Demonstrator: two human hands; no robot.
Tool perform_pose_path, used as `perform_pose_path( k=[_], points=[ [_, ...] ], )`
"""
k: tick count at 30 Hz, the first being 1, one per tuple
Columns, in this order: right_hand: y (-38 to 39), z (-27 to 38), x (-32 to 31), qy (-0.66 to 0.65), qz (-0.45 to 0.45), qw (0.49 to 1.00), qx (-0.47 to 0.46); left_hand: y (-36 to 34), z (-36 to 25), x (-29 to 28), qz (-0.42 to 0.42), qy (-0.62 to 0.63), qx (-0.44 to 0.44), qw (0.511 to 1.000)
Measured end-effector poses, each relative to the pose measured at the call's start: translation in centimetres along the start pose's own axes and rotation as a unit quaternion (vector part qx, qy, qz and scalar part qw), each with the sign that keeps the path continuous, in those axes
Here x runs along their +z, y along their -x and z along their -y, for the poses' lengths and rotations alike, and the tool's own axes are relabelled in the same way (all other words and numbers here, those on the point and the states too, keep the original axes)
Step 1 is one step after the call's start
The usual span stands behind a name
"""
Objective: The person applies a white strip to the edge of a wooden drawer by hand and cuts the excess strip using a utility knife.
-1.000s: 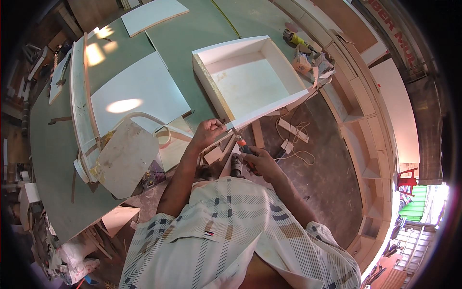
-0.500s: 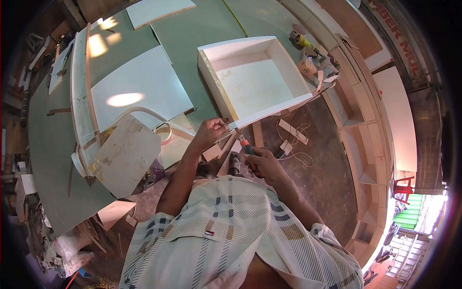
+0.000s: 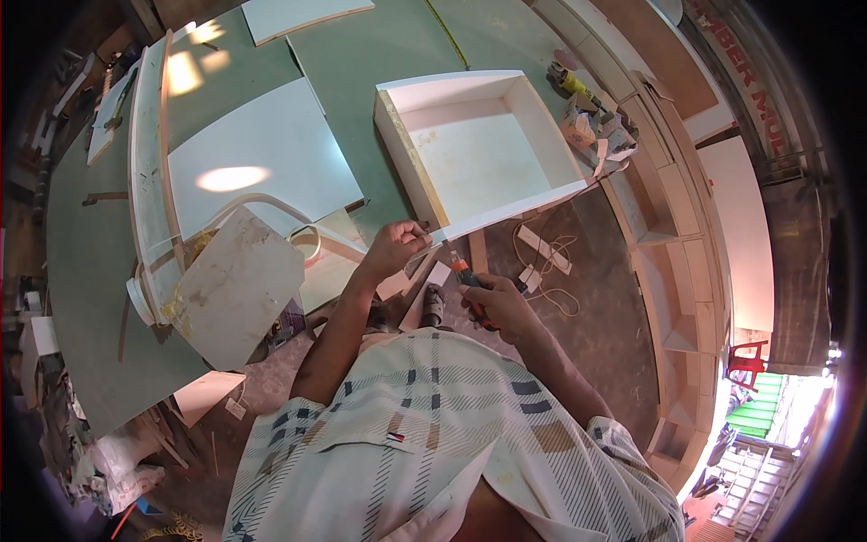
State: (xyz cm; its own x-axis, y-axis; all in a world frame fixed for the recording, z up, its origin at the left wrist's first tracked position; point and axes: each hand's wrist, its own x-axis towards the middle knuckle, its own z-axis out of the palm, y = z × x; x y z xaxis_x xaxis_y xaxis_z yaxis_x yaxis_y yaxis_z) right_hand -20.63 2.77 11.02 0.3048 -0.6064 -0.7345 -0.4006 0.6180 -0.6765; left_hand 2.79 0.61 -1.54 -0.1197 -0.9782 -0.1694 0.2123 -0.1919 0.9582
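Observation:
A white open box like a drawer (image 3: 488, 203) rests on the green-topped table, its near edge faced with a white strip of edging (image 3: 440, 236). At its near left corner my left hand (image 3: 396, 249) is closed, thumb and finger pinched at the strip's end. My right hand (image 3: 502, 309) wraps round a hand tool (image 3: 467, 275) with an orange, red and black handle. Its slim metal tip points up at that same corner, close to my left fingertips. Whether the tip touches the strip I cannot tell.
White panels (image 3: 262, 154) lie left on the green table (image 3: 361, 50), beside a roll of edging (image 3: 307, 242) and a stained board (image 3: 237, 285). A yellow-green power tool (image 3: 567, 79) and a torn carton (image 3: 582, 122) stand right of the box. A power strip with cord (image 3: 545, 250) lies on the floor.
Both hands keep their places at the box's corner, with the tool's tip slightly lower and to the right. The whole view has shifted a little.

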Motion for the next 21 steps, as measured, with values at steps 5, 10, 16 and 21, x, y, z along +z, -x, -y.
perform_pose_path(
  k=[5, 10, 16, 21],
  points=[
    [-0.1, 0.2, -0.2, 0.005, -0.007, 1.000, 0.004, 0.0, -0.2, 0.0, -0.004, -0.027, -0.017, 0.999],
    [-0.3, 0.4, -0.4, 0.011, 0.002, 1.000, 0.006, 0.1, -0.3, 0.1, -0.012, -0.035, -0.006, 0.999],
    [0.0, 1.2, 0.0, -0.009, -0.017, 1.000, 0.012, 0.2, -0.3, -0.1, 0.000, -0.043, 0.008, 0.999],
    [-0.8, 0.7, -0.5, -0.019, -0.002, 1.000, 0.016, 0.1, 0.0, -0.1, -0.006, -0.046, 0.014, 0.999]
  ],
)
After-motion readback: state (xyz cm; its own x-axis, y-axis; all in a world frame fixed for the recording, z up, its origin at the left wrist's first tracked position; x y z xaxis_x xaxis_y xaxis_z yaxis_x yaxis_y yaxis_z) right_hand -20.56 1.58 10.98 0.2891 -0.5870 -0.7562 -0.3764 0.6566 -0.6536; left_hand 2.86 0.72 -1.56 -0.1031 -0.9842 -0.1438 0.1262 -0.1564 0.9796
